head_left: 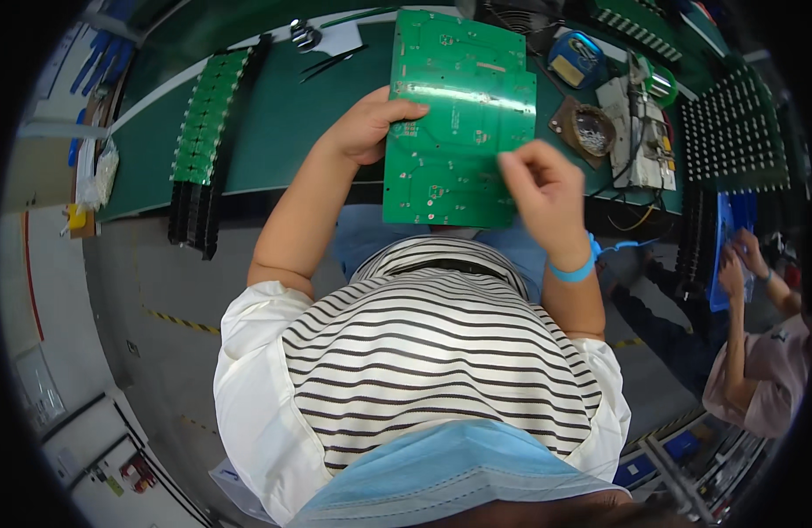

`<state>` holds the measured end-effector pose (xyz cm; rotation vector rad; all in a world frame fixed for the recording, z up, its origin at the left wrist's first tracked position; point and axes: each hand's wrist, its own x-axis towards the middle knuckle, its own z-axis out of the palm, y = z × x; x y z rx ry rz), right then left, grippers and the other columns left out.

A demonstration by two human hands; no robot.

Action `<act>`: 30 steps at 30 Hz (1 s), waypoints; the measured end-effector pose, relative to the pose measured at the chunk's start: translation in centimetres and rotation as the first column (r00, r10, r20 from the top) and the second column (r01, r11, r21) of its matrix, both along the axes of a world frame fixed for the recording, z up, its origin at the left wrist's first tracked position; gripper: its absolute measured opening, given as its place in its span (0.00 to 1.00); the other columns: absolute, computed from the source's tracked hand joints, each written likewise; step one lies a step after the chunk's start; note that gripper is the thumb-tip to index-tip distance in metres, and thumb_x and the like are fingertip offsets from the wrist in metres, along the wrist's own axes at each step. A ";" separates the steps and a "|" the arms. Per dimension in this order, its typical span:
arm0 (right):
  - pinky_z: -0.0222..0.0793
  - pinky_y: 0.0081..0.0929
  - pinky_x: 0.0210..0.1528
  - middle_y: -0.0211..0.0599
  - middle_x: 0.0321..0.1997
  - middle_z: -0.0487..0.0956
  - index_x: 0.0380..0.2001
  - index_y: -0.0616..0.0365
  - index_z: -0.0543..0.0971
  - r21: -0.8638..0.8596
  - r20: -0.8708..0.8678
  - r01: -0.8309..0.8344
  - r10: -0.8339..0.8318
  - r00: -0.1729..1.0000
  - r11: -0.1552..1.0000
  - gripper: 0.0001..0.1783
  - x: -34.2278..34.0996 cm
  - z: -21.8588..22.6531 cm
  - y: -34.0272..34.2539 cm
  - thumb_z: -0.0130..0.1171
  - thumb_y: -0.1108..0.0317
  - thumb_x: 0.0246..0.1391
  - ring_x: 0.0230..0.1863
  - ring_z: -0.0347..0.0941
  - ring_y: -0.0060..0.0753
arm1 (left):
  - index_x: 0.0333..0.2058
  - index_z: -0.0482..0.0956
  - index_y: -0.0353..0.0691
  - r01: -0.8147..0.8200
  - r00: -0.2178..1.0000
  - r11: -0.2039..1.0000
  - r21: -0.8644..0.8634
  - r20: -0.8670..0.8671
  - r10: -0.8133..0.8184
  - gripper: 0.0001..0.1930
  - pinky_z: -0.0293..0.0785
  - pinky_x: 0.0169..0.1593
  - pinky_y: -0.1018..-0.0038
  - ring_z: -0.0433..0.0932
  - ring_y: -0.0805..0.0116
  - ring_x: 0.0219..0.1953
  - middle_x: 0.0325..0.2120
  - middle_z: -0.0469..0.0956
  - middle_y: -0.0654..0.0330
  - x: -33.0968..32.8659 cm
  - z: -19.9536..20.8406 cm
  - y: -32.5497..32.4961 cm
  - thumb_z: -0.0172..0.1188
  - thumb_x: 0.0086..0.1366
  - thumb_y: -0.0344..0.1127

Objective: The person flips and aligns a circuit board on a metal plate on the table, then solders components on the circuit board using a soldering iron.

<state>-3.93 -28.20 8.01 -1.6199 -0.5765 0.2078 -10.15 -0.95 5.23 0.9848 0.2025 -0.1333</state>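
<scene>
A large green circuit board (459,132) is held up in front of me over the near edge of the bench. My left hand (373,125) grips its left edge, thumb on the face towards me and the other fingers hidden behind. Close by the board's lower right edge is my right hand (548,195), with the thumb pointing at the board and the fingers curled in. Whether it touches the edge or pinches anything I cannot make out. A blue wrist strap (575,268) with a coiled cord circles my right wrist.
On the green bench (283,141), a rack of green boards (211,114) stands left. Tweezers (331,63) lie at the back. To the right are a round dish (591,130), a solder spool (659,84), a blue device (576,60) and a studded panel (736,132). A co-worker (762,370) works far right.
</scene>
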 end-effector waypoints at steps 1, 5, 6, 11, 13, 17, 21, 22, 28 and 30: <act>0.60 0.18 0.24 0.25 0.22 0.77 0.32 0.60 0.81 -0.125 0.010 -0.112 0.114 0.993 0.986 0.05 -0.1 0.3 0.2 0.63 0.73 0.63 0.22 0.64 0.17 | 0.58 0.77 0.31 0.034 0.999 0.999 0.039 0.012 -0.035 0.20 0.84 0.44 0.73 0.86 0.63 0.40 0.45 0.86 0.49 0.2 0.6 -0.1 0.58 0.68 0.27; 0.67 0.18 0.31 0.30 0.27 0.80 0.36 0.59 0.81 -0.216 -0.122 -0.239 0.217 0.968 0.947 0.02 0.1 1.2 0.7 0.62 0.73 0.65 0.26 0.70 0.19 | 0.59 0.76 0.31 0.156 0.983 0.964 0.214 0.063 -0.173 0.19 0.82 0.40 0.74 0.86 0.67 0.39 0.46 0.86 0.51 0.6 4.1 -0.4 0.56 0.71 0.28; 0.70 0.17 0.34 0.32 0.29 0.81 0.39 0.59 0.82 -0.193 -0.190 -0.263 0.227 0.955 0.945 0.02 0.2 1.2 0.8 0.62 0.73 0.66 0.28 0.73 0.20 | 0.61 0.74 0.33 0.203 0.957 0.888 0.413 0.108 -0.269 0.22 0.79 0.35 0.76 0.83 0.68 0.33 0.42 0.86 0.53 0.7 5.0 -0.3 0.56 0.69 0.27; 0.78 0.25 0.47 0.37 0.46 0.84 0.51 0.56 0.80 0.111 -0.272 -0.329 0.347 0.897 0.938 0.12 0.6 -0.4 0.4 0.61 0.70 0.66 0.43 0.81 0.30 | 0.65 0.71 0.38 0.051 0.806 0.205 0.977 0.081 -0.587 0.27 0.77 0.29 0.75 0.82 0.64 0.28 0.41 0.85 0.52 -0.1 13.2 -4.0 0.58 0.67 0.29; 0.79 0.27 0.51 0.38 0.50 0.85 0.55 0.55 0.80 0.207 -0.260 -0.340 0.386 0.885 0.917 0.15 0.9 -2.2 0.7 0.61 0.69 0.66 0.47 0.82 0.33 | 0.66 0.71 0.39 -0.058 0.767 -0.016 0.998 0.034 -0.641 0.28 0.77 0.28 0.74 0.82 0.62 0.28 0.42 0.85 0.50 0.2 13.9 -5.2 0.58 0.67 0.29; 0.66 0.48 0.74 0.40 0.72 0.73 0.71 0.46 0.69 0.550 -0.028 -0.239 0.304 0.952 0.800 0.27 1.7 -10.6 2.5 0.49 0.50 0.75 0.71 0.72 0.45 | 0.68 0.69 0.42 -0.397 0.740 -0.512 0.762 -0.065 -0.670 0.32 0.79 0.28 0.71 0.85 0.56 0.31 0.51 0.82 0.44 0.0 10.4 -7.1 0.61 0.65 0.33; 0.57 0.54 0.79 0.37 0.79 0.64 0.77 0.40 0.61 0.917 -0.119 -0.221 0.755 0.645 0.333 0.32 1.4 -11.9 3.9 0.43 0.44 0.75 0.77 0.63 0.48 | 0.67 0.70 0.46 -0.464 0.703 -0.531 0.709 -0.071 -0.708 0.30 0.78 0.23 0.68 0.84 0.53 0.29 0.49 0.81 0.42 1.3 6.2 -5.9 0.60 0.66 0.34; 0.55 0.56 0.80 0.35 0.82 0.61 0.78 0.38 0.58 0.978 -0.074 -0.132 0.864 0.498 0.160 0.34 1.2 -12.1 4.0 0.41 0.42 0.75 0.79 0.60 0.49 | 0.67 0.71 0.47 -0.485 0.689 -0.536 0.691 -0.075 -0.721 0.29 0.78 0.21 0.67 0.83 0.52 0.28 0.48 0.81 0.41 1.4 5.6 -5.7 0.60 0.67 0.35; 0.62 0.57 0.76 0.38 0.80 0.65 0.77 0.43 0.61 0.839 -0.477 -0.033 0.762 0.439 0.544 0.32 -0.5 -12.6 0.9 0.44 0.48 0.76 0.76 0.64 0.51 | 0.71 0.66 0.48 -0.396 0.698 -0.606 0.689 -0.203 -0.687 0.34 0.83 0.28 0.69 0.86 0.44 0.44 0.59 0.76 0.37 0.3 4.0 -6.3 0.60 0.66 0.33; 0.65 0.56 0.75 0.40 0.78 0.68 0.76 0.47 0.63 0.816 -0.473 -0.119 0.772 0.425 0.566 0.31 -0.8 -14.1 -1.8 0.44 0.51 0.76 0.75 0.66 0.51 | 0.72 0.65 0.50 -0.463 0.713 -0.611 0.643 -0.139 -0.687 0.35 0.83 0.30 0.69 0.84 0.39 0.47 0.60 0.74 0.35 -0.7 1.9 -6.3 0.60 0.66 0.33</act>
